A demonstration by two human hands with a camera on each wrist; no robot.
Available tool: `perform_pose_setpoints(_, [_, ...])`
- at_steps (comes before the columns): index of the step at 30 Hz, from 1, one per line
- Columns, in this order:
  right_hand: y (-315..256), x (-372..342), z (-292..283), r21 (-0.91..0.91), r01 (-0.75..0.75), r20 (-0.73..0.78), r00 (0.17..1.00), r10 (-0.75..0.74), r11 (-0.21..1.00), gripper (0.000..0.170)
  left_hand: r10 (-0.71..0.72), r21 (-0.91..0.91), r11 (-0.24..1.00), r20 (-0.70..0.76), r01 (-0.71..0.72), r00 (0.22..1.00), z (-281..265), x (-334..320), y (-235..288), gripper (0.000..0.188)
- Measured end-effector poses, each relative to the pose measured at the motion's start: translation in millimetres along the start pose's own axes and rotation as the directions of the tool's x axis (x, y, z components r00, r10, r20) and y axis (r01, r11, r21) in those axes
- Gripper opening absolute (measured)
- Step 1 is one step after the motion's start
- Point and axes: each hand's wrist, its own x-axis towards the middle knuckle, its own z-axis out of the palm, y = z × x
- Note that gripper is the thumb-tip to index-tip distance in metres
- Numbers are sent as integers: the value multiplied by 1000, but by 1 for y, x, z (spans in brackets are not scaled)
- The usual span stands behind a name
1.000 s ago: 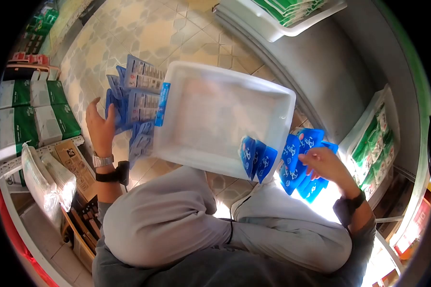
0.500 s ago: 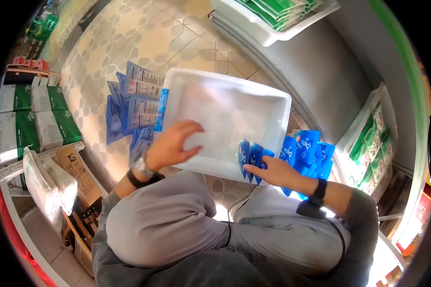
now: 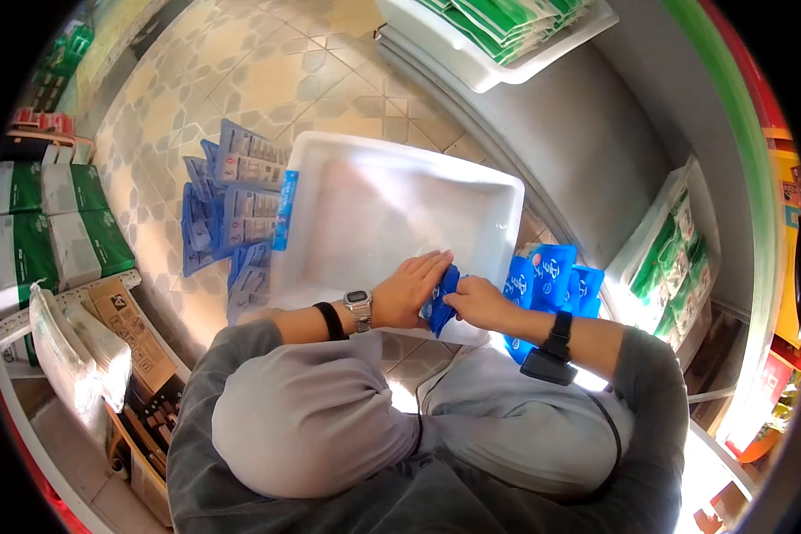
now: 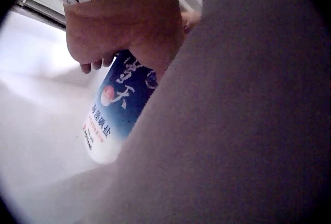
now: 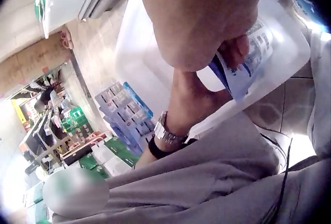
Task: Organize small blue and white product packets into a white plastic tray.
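Over the near right side of a white plastic tub (image 3: 409,151), blue salt bags (image 3: 439,310) stand bunched upright between both hands. My right hand (image 3: 482,303) grips their right edge with curled fingers. Against their left side lies my left hand (image 3: 405,292), its fingers straight and pointing away from me. The left wrist view shows the printed front of a salt bag (image 4: 121,100) beneath the palm, partly covered by grey cloth. In the right wrist view, curled fingers (image 5: 239,51) lie over a bag's pale back.
More blue salt bags (image 3: 547,276) stand right of the tub, and several others (image 3: 249,214) lean at its left side. A second white tub (image 3: 552,52) with green packets stands at the far right. Green-and-white boxes (image 3: 49,227) line the left shelf.
My left hand has come from the bags at the left, across the tub, to the bags at the right. My right hand has moved left from the outside bags and now grips those at the tub.
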Motion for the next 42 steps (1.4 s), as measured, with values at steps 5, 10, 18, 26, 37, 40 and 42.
perform_pose_setpoints(5, [-14, 16, -5, 71, -7, 70, 998, 2, 997, 33, 37, -81, 996, -57, -41, 998, -2, -4, -27, 121])
perform_pose_setpoints(10, [-18, 33, -14, 208, 51, 46, 997, -62, 977, 39, 40, -38, 998, -126, -46, 991, -24, -3, -44, 117])
perform_pose_setpoints(18, [3, 40, -31, 329, 30, -24, 999, -24, 944, 42, -121, 19, 991, -281, 131, 952, -70, -13, -72, 116])
perform_pose_setpoints(26, [6, 26, -29, 350, -18, 11, 1000, 15, 936, 41, -206, 509, 782, -335, 360, 920, -99, 11, -92, 65])
perform_pose_setpoints(37, [15, 12, -31, 250, -30, -56, 997, 46, 968, 41, -197, 708, 588, -343, 391, 918, -76, 13, -141, 43])
perform_pose_setpoints(40, [17, 13, -31, 228, -16, -69, 997, 33, 973, 41, -212, 646, 638, -376, 419, 902, -69, 7, -131, 39])
perform_pose_setpoints(42, [15, 14, -31, 234, 5, -73, 997, 12, 972, 41, -269, 499, 768, -318, 402, 909, -60, 2, -115, 45])
